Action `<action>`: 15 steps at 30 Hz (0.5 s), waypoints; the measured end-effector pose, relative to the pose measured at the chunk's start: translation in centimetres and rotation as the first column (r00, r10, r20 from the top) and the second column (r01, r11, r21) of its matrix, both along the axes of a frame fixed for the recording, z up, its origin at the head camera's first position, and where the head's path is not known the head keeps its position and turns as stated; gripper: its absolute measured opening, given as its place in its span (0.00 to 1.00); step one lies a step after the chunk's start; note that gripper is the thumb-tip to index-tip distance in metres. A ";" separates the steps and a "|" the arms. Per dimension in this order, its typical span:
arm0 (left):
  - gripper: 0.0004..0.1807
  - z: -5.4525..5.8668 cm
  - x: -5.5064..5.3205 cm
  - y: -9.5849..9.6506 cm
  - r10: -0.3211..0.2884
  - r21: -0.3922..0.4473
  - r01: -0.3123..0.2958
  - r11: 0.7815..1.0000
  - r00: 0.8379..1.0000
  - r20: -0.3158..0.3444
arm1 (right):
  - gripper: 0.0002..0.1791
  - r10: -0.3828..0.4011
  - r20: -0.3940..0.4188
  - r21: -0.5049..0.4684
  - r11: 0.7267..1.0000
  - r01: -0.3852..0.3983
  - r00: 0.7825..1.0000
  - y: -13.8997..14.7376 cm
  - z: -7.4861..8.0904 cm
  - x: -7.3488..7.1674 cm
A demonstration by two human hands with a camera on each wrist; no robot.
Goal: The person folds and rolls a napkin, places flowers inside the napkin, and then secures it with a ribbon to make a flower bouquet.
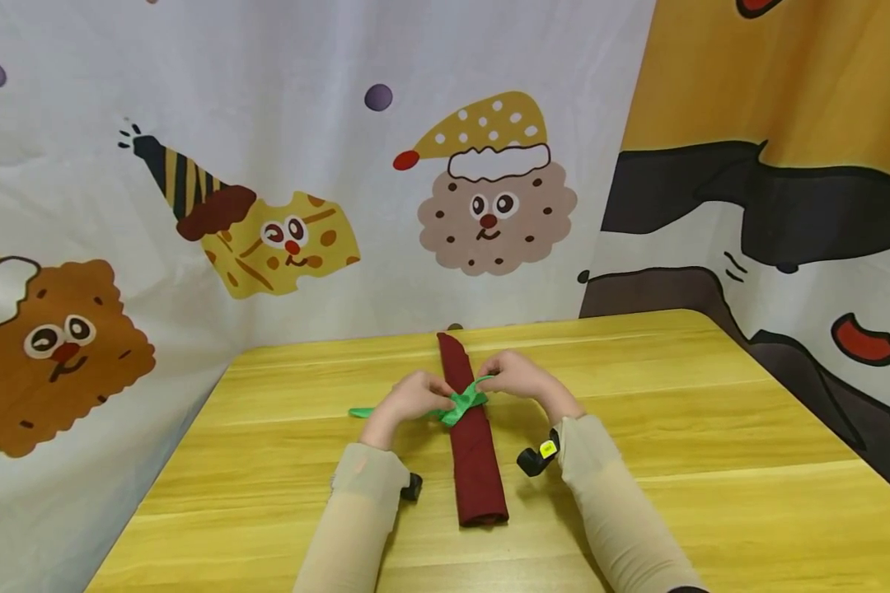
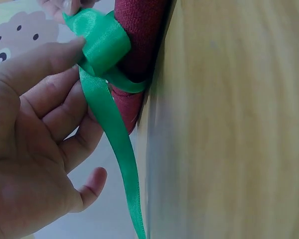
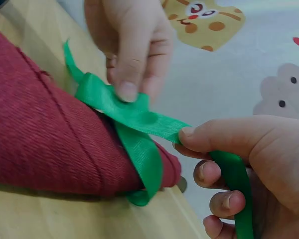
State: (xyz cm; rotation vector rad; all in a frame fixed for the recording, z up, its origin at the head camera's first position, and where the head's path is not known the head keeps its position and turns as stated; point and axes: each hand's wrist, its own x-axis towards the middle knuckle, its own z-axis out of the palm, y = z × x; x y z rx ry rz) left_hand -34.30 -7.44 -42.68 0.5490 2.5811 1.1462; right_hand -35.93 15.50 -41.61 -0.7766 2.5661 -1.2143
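Observation:
A dark red cloth, rolled into a long narrow bundle, lies lengthwise on the table. Around its upper half runs a green satin ribbon, looped and crossed on top of the roll. My left hand pinches the ribbon's loop between thumb and fingers, as the left wrist view shows; a loose tail hangs past the fingers. On the other side, my right hand pinches the other ribbon end between thumb and forefinger. That end's tail runs down across the right palm in the right wrist view.
The wooden table has its back edge against a white curtain printed with cartoon biscuits. At the right hangs a yellow, black and white patterned cloth. Small black devices sit at both wrists.

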 end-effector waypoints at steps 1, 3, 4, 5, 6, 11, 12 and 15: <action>0.08 0.0 0.0 0.0 -0.003 0.004 0.003 1.000 1.000 0.003 | 0.05 0.012 0.006 0.001 1.000 -0.012 1.000 -0.2 -0.1 0.0; 0.08 0.1 0.1 0.0 -0.007 0.007 0.007 1.000 1.000 0.006 | 0.05 0.029 0.006 0.012 1.000 -0.029 1.000 -0.7 -0.3 0.0; 0.08 0.2 0.1 0.0 -0.006 0.010 0.006 1.000 1.000 0.010 | 0.05 0.033 0.004 0.021 0.999 -0.034 0.999 -0.9 -0.5 0.0; 0.08 0.2 0.2 0.0 -0.008 0.014 0.007 1.000 1.000 0.014 | 0.04 0.036 0.001 0.027 0.999 -0.036 0.999 -1.1 -0.6 0.0; 0.09 0.2 0.2 0.0 -0.010 0.016 0.009 1.000 1.000 0.015 | 0.04 0.041 -0.002 0.030 0.999 -0.040 0.999 -1.3 -0.7 0.0; 0.08 0.2 0.2 0.1 -0.020 0.033 0.019 0.999 1.000 0.023 | 0.04 0.081 -0.022 0.034 0.996 -0.080 0.996 -2.3 -1.0 0.2; 0.08 0.2 0.2 0.1 -0.020 0.034 0.020 0.999 1.000 0.024 | 0.04 0.089 -0.019 0.033 0.996 -0.088 0.996 -2.4 -1.0 0.3; 0.07 0.2 0.2 0.1 -0.017 0.035 0.016 0.999 1.000 0.021 | 0.04 0.105 -0.009 0.025 0.994 -0.104 0.994 -2.7 -1.0 0.4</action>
